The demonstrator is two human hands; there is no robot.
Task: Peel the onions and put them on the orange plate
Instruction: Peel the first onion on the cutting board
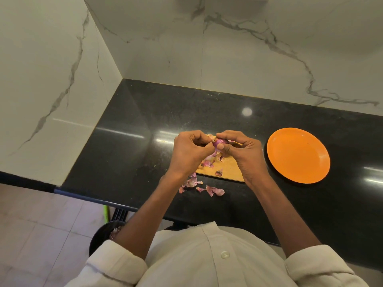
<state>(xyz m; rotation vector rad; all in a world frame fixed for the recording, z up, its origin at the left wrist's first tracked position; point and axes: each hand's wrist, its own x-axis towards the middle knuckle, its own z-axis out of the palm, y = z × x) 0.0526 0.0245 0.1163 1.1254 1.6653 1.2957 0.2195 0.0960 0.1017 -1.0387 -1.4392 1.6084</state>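
Above the cutting board [228, 169], both hands' grips pinch the onion [218, 142].

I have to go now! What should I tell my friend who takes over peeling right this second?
Left hand and right hand both grip one small purple onion, half peeled, above the wooden cutting board.
Purple peel scraps lie on the board and the black stone counter.
The round orange plate, right of the board, holds no onion.
Left: finish peeling, put the onion on the plate.

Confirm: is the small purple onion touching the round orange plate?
Apart. Head view: purple onion is held in both hands over the wooden board; orange plate sits right, dark counter between.
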